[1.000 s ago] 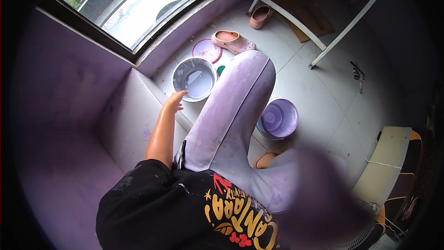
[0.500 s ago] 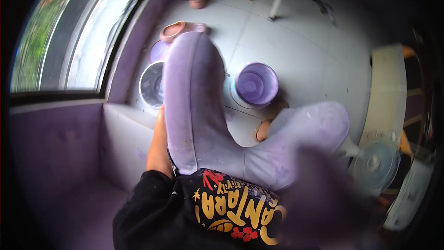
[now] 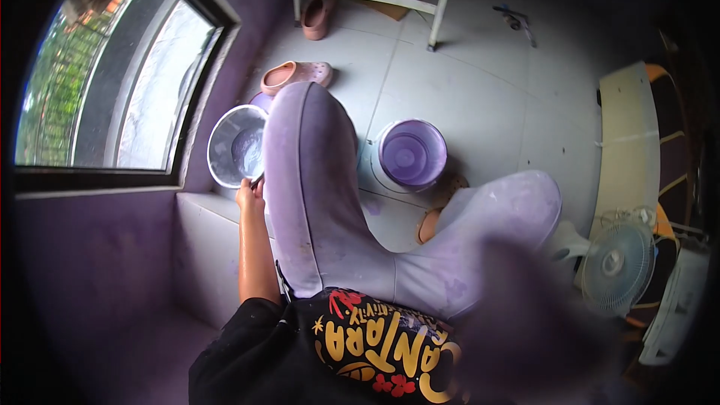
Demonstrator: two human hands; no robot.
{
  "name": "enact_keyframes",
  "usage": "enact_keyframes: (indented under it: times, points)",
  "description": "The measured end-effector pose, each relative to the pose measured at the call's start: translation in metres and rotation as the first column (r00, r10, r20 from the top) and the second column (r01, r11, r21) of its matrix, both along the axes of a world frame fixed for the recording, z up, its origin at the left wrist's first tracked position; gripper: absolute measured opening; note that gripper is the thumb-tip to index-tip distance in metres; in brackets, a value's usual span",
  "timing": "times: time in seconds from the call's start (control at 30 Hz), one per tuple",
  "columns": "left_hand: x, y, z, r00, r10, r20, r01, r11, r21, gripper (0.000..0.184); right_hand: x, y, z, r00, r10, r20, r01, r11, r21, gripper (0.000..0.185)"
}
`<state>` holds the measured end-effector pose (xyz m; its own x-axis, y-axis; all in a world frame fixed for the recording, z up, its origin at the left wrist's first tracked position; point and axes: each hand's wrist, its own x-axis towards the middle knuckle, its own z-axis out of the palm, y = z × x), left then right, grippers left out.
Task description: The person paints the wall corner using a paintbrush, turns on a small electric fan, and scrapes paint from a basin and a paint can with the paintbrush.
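Left of the frame, there's the grey bucket with pale liquid inside, and the left hand is right at its lower rim, fingers bent, though what they pinch I can't tell! Past the purple-stained knee, the purple bucket stands mid-frame, a fan lower right.

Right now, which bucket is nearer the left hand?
The grey-walled bucket nearer the window: the left hand is at its rim. The other bucket, purple inside, stands farther off, between the knees.
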<state>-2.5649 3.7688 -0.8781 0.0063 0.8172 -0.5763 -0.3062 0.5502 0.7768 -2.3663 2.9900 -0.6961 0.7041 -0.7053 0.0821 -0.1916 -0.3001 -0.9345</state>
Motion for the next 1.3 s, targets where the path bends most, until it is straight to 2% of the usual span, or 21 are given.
enact_keyframes:
  times: [0.13, 0.2, 0.27, 0.4, 0.57, 0.67, 0.7, 0.73, 0.77, 0.8, 0.83, 0.87, 0.9, 0.93, 1.0, 1.07, 1.1, 1.2, 1.3]
  points:
    - [0.019, 0.013, 0.064, 0.994, -0.036, 0.107, 0.028, 0.997, 0.075, 0.013, -0.003, -0.013, -0.006, 1.0, -0.018, -0.026, 0.018, 1.0, 0.01, 0.019]
    - [0.025, 0.029, 0.083, 0.969, -0.163, 0.185, 0.133, 0.977, 0.165, 0.015, -0.003, -0.017, -0.007, 0.999, -0.026, -0.042, 0.026, 1.0, 0.01, 0.02]
    - [0.044, 0.021, 0.131, 0.973, -0.201, 0.114, 0.164, 0.949, 0.269, 0.016, -0.004, -0.02, -0.009, 0.998, -0.029, -0.06, 0.03, 0.999, 0.012, 0.021]
    - [0.078, 0.025, 0.185, 0.943, -0.325, 0.064, 0.277, 0.88, 0.386, 0.014, -0.004, -0.03, -0.012, 0.995, -0.029, -0.096, 0.03, 0.999, 0.016, 0.024]
    - [0.138, 0.009, 0.269, 0.838, -0.546, 0.012, 0.483, 0.751, 0.45, 0.017, -0.006, -0.051, -0.014, 0.987, -0.033, -0.158, 0.036, 0.999, 0.018, 0.028]
    - [0.18, -0.013, 0.311, 0.809, -0.587, -0.002, 0.49, 0.673, 0.554, 0.017, 0.007, -0.076, 0.0, 0.975, -0.007, -0.223, 0.003, 1.0, -0.017, 0.03]
    - [0.195, -0.018, 0.32, 0.784, -0.62, -0.018, 0.51, 0.629, 0.587, 0.017, 0.023, -0.086, 0.013, 0.983, 0.062, -0.175, -0.066, 0.998, -0.017, 0.031]
    - [0.21, -0.022, 0.327, 0.755, -0.654, -0.036, 0.534, 0.583, 0.613, 0.017, 0.051, -0.126, 0.016, 0.892, 0.45, -0.051, -0.452, 0.892, -0.031, 0.015]
    - [0.226, -0.025, 0.333, 0.736, -0.676, -0.05, 0.552, 0.554, 0.623, 0.018, 0.078, -0.06, 0.061, 0.944, 0.23, 0.236, -0.252, 0.966, 0.064, 0.01]
    - [0.242, -0.038, 0.346, 0.729, -0.681, -0.065, 0.565, 0.546, 0.618, 0.018, 0.09, 0.015, 0.125, 0.916, 0.296, 0.27, -0.302, 0.953, -0.02, 0.018]
    - [0.257, -0.046, 0.353, 0.699, -0.713, -0.057, 0.589, 0.528, 0.612, 0.018, 0.104, 0.051, 0.167, 0.785, 0.547, 0.291, -0.532, 0.836, -0.134, 0.016]
    - [0.272, -0.054, 0.359, 0.67, -0.741, -0.044, 0.605, 0.51, 0.612, 0.018, 0.119, 0.092, 0.208, 0.603, 0.754, 0.26, -0.689, 0.656, -0.307, 0.015]
    - [0.286, -0.063, 0.367, 0.624, -0.78, -0.044, 0.647, 0.484, 0.589, 0.018, 0.122, 0.144, 0.238, 0.668, 0.7, 0.251, -0.622, 0.711, -0.328, 0.006]
    - [0.299, -0.073, 0.373, 0.579, -0.814, -0.046, 0.685, 0.455, 0.569, 0.018, 0.133, 0.175, 0.254, 0.555, 0.753, 0.354, -0.663, 0.657, -0.358, 0.017]
    - [0.324, -0.084, 0.368, 0.517, -0.855, -0.034, 0.744, 0.43, 0.511, 0.018, 0.145, 0.234, 0.281, 0.384, 0.819, 0.427, -0.738, 0.55, -0.39, 0.02]
    - [0.334, -0.106, 0.365, 0.47, -0.882, -0.033, 0.779, 0.397, 0.486, 0.018, 0.154, 0.283, 0.295, 0.264, 0.873, 0.41, -0.793, 0.438, -0.423, 0.021]
    - [0.345, -0.102, 0.348, 0.417, -0.907, -0.055, 0.811, 0.344, 0.473, 0.017, 0.159, 0.303, 0.291, 0.223, 0.887, 0.405, -0.813, 0.398, -0.424, 0.021]
    - [0.349, -0.117, 0.324, 0.332, -0.939, -0.092, 0.848, 0.254, 0.465, 0.02, 0.191, 0.335, 0.256, 0.119, 0.952, 0.281, -0.835, 0.249, -0.491, 0.02]
    - [0.352, -0.126, 0.309, 0.284, -0.948, -0.14, 0.884, 0.203, 0.421, 0.026, 0.215, 0.354, 0.205, 0.136, 0.973, 0.189, -0.864, 0.21, -0.457, 0.018]
